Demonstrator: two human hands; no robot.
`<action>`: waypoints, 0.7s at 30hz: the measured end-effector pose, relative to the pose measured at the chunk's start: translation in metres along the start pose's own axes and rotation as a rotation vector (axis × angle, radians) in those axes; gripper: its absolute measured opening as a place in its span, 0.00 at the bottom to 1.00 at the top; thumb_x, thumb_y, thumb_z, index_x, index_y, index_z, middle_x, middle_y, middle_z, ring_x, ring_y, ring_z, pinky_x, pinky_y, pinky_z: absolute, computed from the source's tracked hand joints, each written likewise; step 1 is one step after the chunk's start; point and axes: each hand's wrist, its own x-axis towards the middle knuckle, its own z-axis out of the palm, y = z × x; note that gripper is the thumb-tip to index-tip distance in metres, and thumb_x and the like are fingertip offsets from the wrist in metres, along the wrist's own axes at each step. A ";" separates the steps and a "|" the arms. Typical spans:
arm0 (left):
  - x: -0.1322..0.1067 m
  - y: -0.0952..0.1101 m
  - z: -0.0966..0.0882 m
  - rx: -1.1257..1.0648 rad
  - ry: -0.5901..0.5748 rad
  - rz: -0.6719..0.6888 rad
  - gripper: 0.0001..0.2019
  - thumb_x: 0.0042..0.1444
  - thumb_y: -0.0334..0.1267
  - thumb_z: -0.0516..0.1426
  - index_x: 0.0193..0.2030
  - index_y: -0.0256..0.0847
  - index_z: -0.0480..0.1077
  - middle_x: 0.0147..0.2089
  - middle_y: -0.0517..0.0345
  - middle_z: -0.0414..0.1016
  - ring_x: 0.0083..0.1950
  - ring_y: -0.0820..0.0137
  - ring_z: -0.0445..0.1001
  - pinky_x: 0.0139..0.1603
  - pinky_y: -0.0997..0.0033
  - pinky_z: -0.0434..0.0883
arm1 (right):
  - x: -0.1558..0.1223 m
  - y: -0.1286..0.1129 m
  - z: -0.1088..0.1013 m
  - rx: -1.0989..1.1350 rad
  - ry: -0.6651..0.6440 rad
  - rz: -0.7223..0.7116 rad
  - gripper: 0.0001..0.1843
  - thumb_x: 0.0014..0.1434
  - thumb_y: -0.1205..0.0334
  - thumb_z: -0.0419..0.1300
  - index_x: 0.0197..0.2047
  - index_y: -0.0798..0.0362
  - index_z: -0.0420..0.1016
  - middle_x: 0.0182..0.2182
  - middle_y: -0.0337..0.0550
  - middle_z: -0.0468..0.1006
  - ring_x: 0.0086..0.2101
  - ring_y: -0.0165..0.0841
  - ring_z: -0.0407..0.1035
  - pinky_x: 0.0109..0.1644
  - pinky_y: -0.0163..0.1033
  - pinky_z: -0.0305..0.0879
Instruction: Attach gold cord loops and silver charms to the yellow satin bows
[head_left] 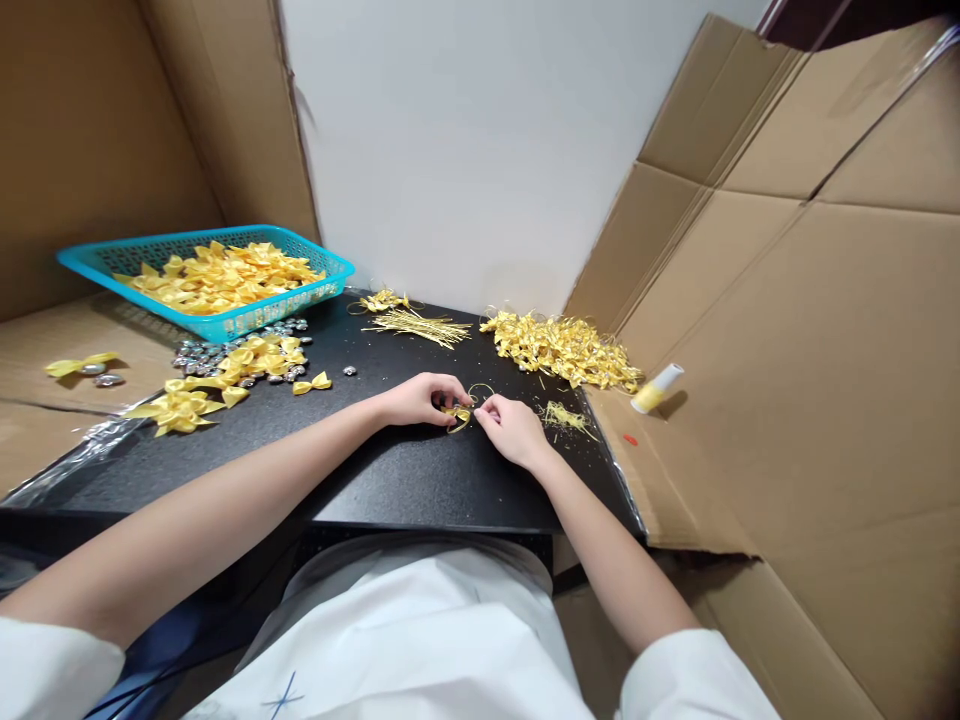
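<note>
Over the front middle of the black table (420, 480), my left hand (421, 400) pinches a small yellow ribbon bow (459, 414) between thumb and fingers. A thin gold cord (481, 387) loops up from the bow toward my right hand (514, 430). My right thumb and forefinger are pressed together where the cord runs in; its end is hidden there. The two hands are close together, a small gap between their fingertips. Behind them lies a bundle of straight gold cords (424, 326), and a few tied yellow pieces (384, 300) sit beyond it.
At the left stands a turquoise basket (341, 272) of yellow bows. Loose yellow bows (180, 408) and silvery beads (196, 356) lie before it. Finished-looking bows (562, 350) are heaped at the back right, near cord clippings (568, 416) and a white-and-yellow roll (658, 388). Cardboard walls (810, 350) flank the table.
</note>
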 end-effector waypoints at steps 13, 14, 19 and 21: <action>0.001 -0.003 -0.003 0.003 0.129 -0.081 0.19 0.49 0.42 0.61 0.48 0.38 0.75 0.37 0.56 0.77 0.32 0.71 0.71 0.33 0.73 0.68 | -0.023 0.052 -0.030 0.014 0.138 0.070 0.13 0.64 0.54 0.52 0.43 0.49 0.75 0.36 0.40 0.81 0.37 0.31 0.74 0.39 0.33 0.65; 0.002 -0.006 -0.005 0.015 0.175 -0.100 0.21 0.51 0.43 0.59 0.51 0.38 0.73 0.38 0.55 0.77 0.32 0.72 0.70 0.33 0.73 0.68 | -0.029 0.068 -0.040 -0.015 0.189 0.125 0.13 0.65 0.55 0.52 0.44 0.51 0.74 0.38 0.44 0.80 0.38 0.33 0.74 0.41 0.35 0.66; 0.003 -0.012 -0.012 0.152 0.362 -0.162 0.23 0.50 0.45 0.58 0.52 0.39 0.73 0.46 0.52 0.74 0.34 0.69 0.68 0.36 0.70 0.67 | -0.065 0.144 -0.080 -0.236 0.410 0.475 0.15 0.62 0.57 0.53 0.42 0.59 0.76 0.48 0.62 0.73 0.51 0.54 0.63 0.51 0.58 0.60; 0.002 -0.008 -0.011 0.202 0.354 -0.171 0.19 0.51 0.47 0.59 0.47 0.38 0.75 0.41 0.53 0.75 0.33 0.69 0.67 0.34 0.71 0.65 | -0.076 0.160 -0.083 -0.286 0.436 0.569 0.15 0.61 0.57 0.54 0.41 0.58 0.77 0.49 0.63 0.72 0.52 0.56 0.61 0.51 0.61 0.59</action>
